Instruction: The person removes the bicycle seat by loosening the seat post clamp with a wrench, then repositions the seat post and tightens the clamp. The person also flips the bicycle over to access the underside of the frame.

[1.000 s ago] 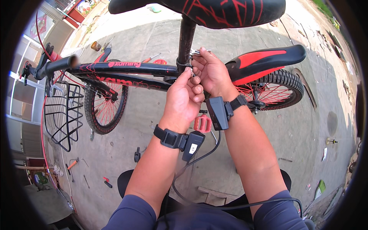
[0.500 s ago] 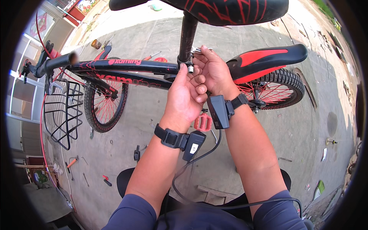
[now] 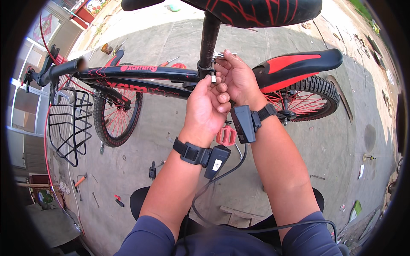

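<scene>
A black bicycle frame (image 3: 162,75) with red markings stands in front of me, its seat post (image 3: 209,42) rising to a black and red saddle (image 3: 265,13). At the foot of the post is a seat clamp with a silver end nut (image 3: 214,79). My left hand (image 3: 205,104) has its thumb tip against this nut, fingers curled beneath it. My right hand (image 3: 239,79) pinches the silver clamp lever (image 3: 219,55) between thumb and forefinger at the right of the post. The curled fingers of both hands meet below the clamp and partly hide it.
A red pedal (image 3: 226,135) hangs below my hands, and a rear mudguard (image 3: 303,68) lies over the rear wheel to the right. At left are a wire basket (image 3: 70,128) and the front wheel. A hammer (image 3: 81,180) and other tools lie on the concrete floor.
My left thumb has slid slightly down and right along the nut, and the left wrist has shifted a little. The right hand stays on the lever; the bicycle has not moved.
</scene>
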`<state>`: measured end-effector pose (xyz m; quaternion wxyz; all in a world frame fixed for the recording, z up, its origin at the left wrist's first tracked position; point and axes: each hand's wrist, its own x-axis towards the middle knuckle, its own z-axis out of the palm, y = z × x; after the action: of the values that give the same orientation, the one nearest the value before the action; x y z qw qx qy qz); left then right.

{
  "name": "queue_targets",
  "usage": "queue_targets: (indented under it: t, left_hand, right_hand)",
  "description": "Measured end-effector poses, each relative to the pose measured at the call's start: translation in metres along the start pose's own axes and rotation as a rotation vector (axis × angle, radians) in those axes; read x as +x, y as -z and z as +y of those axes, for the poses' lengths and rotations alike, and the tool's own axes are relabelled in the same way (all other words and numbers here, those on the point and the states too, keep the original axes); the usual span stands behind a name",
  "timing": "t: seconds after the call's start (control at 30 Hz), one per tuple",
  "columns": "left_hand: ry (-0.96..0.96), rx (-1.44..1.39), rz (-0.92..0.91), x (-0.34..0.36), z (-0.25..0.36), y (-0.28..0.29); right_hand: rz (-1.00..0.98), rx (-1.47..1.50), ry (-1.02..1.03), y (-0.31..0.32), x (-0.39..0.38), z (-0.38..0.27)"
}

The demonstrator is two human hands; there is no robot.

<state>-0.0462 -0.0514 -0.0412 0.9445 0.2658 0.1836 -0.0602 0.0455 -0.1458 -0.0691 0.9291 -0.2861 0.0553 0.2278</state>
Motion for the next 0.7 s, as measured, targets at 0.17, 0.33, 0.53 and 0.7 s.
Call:
queue_targets:
  t: [0.17,0.33,0.53,0.7]
  left_hand:
    - [0.061,-0.033,-0.058,-0.005,-0.001,0.006]
    - [0.094,0.106,0.080,-0.031,0.005,0.017]
    - [0.079,0.255,0.108,-0.079,0.035,0.036]
    - [-0.015,0.416,0.093,-0.118,0.048,0.048]
  right_hand:
    - [0.046,-0.024,0.014,-0.005,-0.002,0.000]
    - [0.090,-0.063,0.064,-0.012,0.001,0.001]
    - [0.158,-0.159,0.308,-0.044,0.017,-0.017]
    - [0.173,-0.408,0.576,-0.065,0.002,-0.037]
